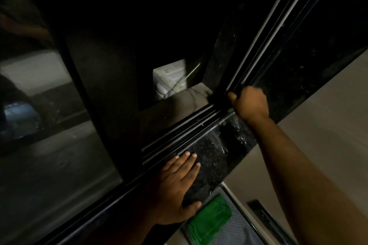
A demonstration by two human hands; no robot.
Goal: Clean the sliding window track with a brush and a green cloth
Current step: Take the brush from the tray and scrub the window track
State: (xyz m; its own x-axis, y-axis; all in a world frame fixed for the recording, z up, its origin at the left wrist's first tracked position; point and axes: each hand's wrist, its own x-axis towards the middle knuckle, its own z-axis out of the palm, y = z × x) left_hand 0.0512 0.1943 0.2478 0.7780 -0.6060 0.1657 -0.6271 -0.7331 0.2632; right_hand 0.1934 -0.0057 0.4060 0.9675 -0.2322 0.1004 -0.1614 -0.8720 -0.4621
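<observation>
The sliding window track runs diagonally from lower left to upper right as several dark metal rails. My right hand is closed in a fist on the track, gripping a dark brush whose bristles press into the rails; the brush is blurred and mostly hidden by shadow. My left hand lies flat with fingers spread on the black speckled stone sill, just beside the track. The folded green cloth lies below the sill on a grey mat, untouched.
The dark window pane and its frame stand to the left, over the track. A grey textured mat with a pale rim holds the cloth. A beige floor lies to the right. Through the opening a pale outdoor unit shows.
</observation>
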